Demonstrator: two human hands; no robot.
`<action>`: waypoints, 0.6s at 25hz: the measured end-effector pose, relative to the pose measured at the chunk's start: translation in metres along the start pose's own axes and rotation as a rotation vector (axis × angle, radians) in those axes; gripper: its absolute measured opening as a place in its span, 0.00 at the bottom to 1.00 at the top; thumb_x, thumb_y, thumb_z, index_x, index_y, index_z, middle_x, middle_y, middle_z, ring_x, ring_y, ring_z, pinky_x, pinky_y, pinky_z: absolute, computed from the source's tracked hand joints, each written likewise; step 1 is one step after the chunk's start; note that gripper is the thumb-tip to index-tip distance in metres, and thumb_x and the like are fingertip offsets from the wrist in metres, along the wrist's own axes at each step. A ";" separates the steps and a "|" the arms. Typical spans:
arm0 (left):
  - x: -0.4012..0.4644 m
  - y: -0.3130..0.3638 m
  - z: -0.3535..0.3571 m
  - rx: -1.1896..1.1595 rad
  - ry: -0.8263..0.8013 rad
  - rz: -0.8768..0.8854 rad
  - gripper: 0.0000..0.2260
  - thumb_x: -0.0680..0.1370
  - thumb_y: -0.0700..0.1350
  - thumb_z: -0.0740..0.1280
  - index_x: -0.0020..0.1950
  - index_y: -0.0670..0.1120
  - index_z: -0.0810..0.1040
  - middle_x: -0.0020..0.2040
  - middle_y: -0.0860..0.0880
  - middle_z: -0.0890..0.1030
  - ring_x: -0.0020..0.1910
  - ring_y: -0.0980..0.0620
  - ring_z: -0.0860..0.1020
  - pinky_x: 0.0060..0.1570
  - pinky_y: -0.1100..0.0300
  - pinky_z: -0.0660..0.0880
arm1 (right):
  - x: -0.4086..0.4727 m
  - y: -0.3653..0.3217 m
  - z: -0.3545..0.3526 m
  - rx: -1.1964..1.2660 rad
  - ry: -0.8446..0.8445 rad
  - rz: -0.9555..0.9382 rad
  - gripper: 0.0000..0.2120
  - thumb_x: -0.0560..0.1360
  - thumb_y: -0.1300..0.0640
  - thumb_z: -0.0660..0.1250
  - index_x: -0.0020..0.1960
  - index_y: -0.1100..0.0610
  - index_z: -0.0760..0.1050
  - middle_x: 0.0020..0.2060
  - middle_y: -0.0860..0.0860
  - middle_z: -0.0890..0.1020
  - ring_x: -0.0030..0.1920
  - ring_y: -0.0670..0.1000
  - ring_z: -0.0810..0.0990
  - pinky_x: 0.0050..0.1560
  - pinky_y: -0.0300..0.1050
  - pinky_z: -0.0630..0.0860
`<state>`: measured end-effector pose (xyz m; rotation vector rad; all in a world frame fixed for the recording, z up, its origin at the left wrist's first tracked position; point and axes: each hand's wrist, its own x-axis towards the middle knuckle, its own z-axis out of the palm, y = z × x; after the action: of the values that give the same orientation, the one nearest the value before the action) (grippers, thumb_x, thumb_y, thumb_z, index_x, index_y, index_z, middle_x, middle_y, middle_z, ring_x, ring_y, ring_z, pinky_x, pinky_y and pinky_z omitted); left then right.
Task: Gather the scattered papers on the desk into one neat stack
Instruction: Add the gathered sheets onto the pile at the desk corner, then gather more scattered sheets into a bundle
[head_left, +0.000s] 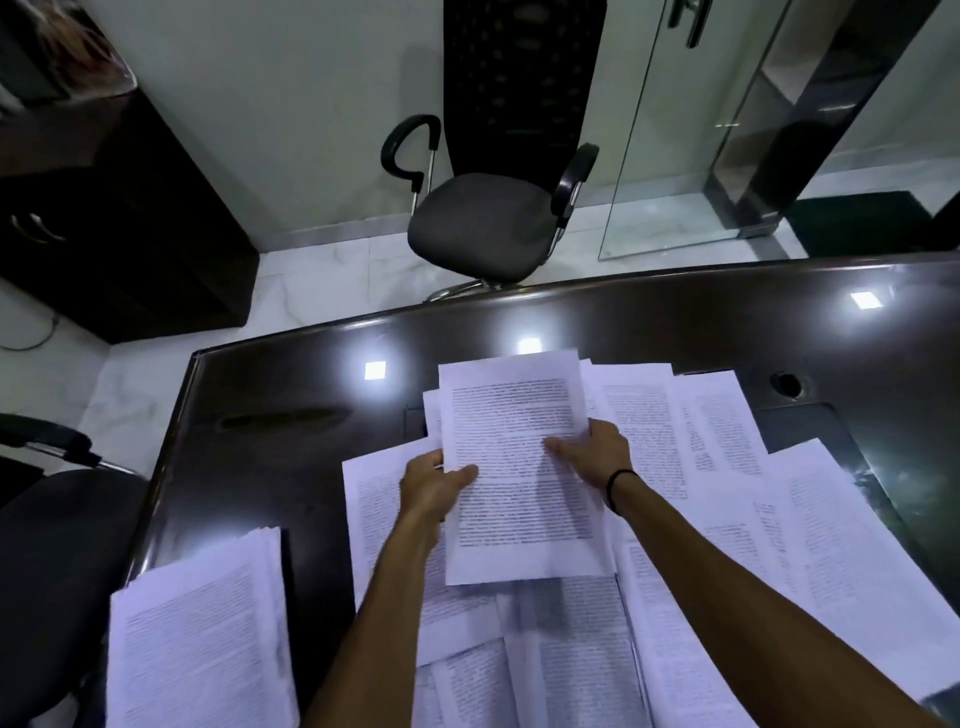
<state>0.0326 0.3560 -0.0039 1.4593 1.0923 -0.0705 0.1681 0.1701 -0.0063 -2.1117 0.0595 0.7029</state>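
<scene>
Seen from above, at the bottom left of the frame, a thick stack of printed papers (202, 629) lies on a dark glossy desk (270, 395), its near corner hanging past the desk edge. To its right, across the bottom centre and right, loose printed sheets (727, 571) lie overlapped at different angles and cover much of the desk top.

Two bare forearms reach up from the bottom centre. The left hand (434, 488) grips the left edge of a sheaf of pages (519, 467) at the centre of the frame, thumb on top of the print and fingers curled beneath. The right hand (597, 452) grips the right edge of the same sheaf, thumb lying across the text and fingers behind; a thin dark band (618, 483) circles its wrist. The sheaf is raised above the scattered sheets and casts a shadow on the ones just under its lower edge.

Further up, more sheets fan out to the right behind the sheaf. A round cable hole (787, 383) sits in the desk at the right, and square ceiling lights reflect in the surface.

Beyond the desk, at the top centre, a black office chair (483, 223) stands on a pale marble floor. A dark cabinet (119, 218) fills the upper left, a glass door (675, 156) the upper right, and part of another chair (57, 519) shows at the left edge.
</scene>
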 end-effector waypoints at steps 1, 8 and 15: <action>0.009 0.002 0.020 0.026 0.009 -0.009 0.15 0.74 0.44 0.77 0.60 0.45 0.83 0.55 0.49 0.84 0.51 0.46 0.83 0.52 0.53 0.80 | 0.015 0.000 -0.008 -0.092 0.052 0.014 0.24 0.69 0.46 0.77 0.60 0.58 0.79 0.57 0.56 0.82 0.55 0.57 0.81 0.58 0.51 0.78; 0.044 -0.009 0.076 0.263 0.052 -0.071 0.13 0.73 0.46 0.77 0.56 0.45 0.84 0.56 0.46 0.85 0.54 0.43 0.82 0.56 0.49 0.81 | 0.066 0.025 -0.018 -0.217 0.111 0.169 0.36 0.68 0.52 0.78 0.68 0.57 0.62 0.64 0.60 0.74 0.60 0.64 0.77 0.59 0.54 0.75; 0.013 0.005 0.047 0.203 0.088 -0.063 0.35 0.70 0.59 0.78 0.72 0.50 0.68 0.69 0.45 0.76 0.65 0.41 0.77 0.63 0.48 0.77 | 0.041 0.014 -0.040 0.047 -0.210 -0.153 0.20 0.72 0.48 0.73 0.62 0.52 0.77 0.57 0.51 0.83 0.57 0.56 0.82 0.61 0.56 0.77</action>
<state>0.0687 0.3266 -0.0197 1.6219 1.2308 -0.1672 0.2171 0.1391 -0.0197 -1.9633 -0.1972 0.8183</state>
